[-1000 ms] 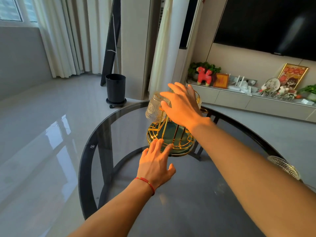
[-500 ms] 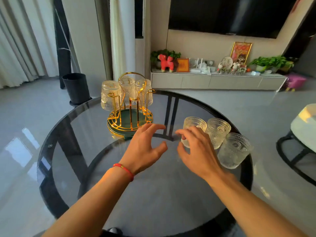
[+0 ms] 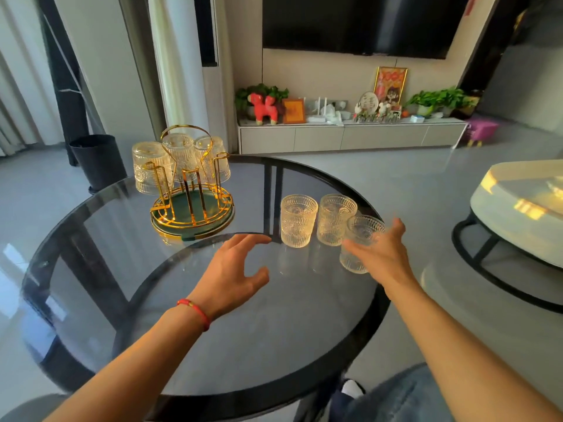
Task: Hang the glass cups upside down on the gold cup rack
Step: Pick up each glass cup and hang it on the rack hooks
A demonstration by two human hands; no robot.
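The gold cup rack [image 3: 192, 205] with a green base stands at the back left of the round glass table [image 3: 243, 345]. Three glass cups hang upside down on it: one at the left [image 3: 150, 167], one in the middle [image 3: 179, 150], one at the right [image 3: 213, 156]. Three more patterned cups stand upright at the table's right edge: [image 3: 298, 220], [image 3: 335, 219] and the nearest [image 3: 358, 236]. My right hand [image 3: 387, 257] curves around that nearest cup, thumb in front and fingers behind, still spread. My left hand [image 3: 231, 272] hovers open over the table's middle, holding nothing.
A black bin [image 3: 99, 159] stands on the floor behind the rack. A low white round table [image 3: 518, 208] sits to the right. A TV cabinet [image 3: 350, 135] with ornaments runs along the back wall. My knee shows below the table's near edge.
My right hand left the rack and moved right, to the nearest upright cup. My left hand pulled back from the rack's base to the table's middle. The view swung right.
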